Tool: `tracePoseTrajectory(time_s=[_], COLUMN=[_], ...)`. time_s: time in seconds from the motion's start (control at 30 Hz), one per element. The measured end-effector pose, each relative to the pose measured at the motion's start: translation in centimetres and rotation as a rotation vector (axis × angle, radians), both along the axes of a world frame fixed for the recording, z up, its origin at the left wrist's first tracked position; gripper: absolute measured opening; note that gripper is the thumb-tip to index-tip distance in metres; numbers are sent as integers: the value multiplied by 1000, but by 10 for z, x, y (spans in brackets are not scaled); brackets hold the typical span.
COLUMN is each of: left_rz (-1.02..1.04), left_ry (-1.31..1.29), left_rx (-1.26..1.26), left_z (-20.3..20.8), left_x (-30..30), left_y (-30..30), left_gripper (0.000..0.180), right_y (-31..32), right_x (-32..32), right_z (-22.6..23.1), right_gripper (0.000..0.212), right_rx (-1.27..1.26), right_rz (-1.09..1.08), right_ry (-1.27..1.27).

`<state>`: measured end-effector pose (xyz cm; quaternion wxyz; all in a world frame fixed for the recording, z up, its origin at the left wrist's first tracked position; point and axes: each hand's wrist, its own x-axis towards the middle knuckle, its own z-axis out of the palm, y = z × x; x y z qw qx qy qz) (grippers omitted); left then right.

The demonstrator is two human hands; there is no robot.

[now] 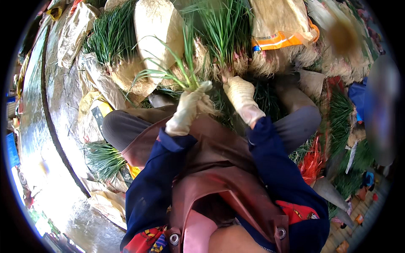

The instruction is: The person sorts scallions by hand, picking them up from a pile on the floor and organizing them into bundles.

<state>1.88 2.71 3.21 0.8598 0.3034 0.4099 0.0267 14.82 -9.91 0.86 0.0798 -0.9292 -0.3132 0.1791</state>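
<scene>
Greens [187,74] fan up out of the person's gloved left hand [190,101], that grip closed around their lower stems, roots [206,105] trailing out beside it, in front of the brown apron [215,145]. The gloved right hand [239,92] reaches to the root end of a bigger bundle [225,31]; I cannot tell whether its grip clasps anything. A pale sack [157,29] lies left of that bundle.

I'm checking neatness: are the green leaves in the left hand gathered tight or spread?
Spread: some green leaves splay leftward from the left hand, while others point toward the picture's top.
</scene>
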Motion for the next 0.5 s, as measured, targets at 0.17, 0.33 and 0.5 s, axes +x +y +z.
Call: tracePoseTrajectory(time_s=[0.17, 0.33, 0.5], left_rz=[-175, -19, -91], left_ry=[-87, -289, -236], left_rx=[45, -390, -477], left_z=[-32, -26, 0], left_x=[5, -6, -25], left_y=[-10, -1, -4], left_gripper=[30, 34, 46], right_y=[-4, 4, 43], right_x=[-30, 1, -6], right_z=[49, 3, -13], right_gripper=[20, 22, 36], right_rx=[197, 685, 807], right_rz=[293, 36, 135], right_ry=[32, 105, 86])
